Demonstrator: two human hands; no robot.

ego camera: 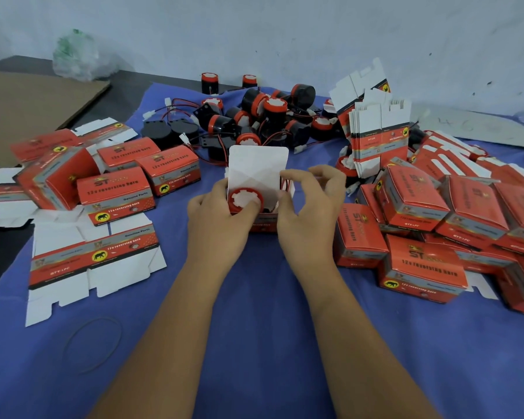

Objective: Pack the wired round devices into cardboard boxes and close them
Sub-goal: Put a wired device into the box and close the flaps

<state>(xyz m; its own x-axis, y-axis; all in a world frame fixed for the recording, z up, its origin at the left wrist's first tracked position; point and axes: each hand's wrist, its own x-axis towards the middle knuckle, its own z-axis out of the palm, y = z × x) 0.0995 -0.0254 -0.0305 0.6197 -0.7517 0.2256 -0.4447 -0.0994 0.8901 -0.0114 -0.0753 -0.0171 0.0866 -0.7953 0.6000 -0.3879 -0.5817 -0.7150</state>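
Note:
An open red cardboard box (256,169) stands in the middle of the blue cloth with its white lid flap upright. A round device (245,200) with a red rim and white centre sits in its mouth. My left hand (217,220) grips the box's left side, thumb against the device. My right hand (310,204) holds the box's right side, thumb on the edge, fingers curled above it, where a red wire shows. Behind lies a pile of loose black-and-red devices (266,116) with wires and white plugs.
Closed red boxes (124,189) stand at left, with flat unfolded cartons (94,261) in front of them. A heap of closed boxes (430,234) and a stack of flat cartons (378,137) fill the right. A rubber band (93,346) lies near left; a plastic bag (76,54) sits far left.

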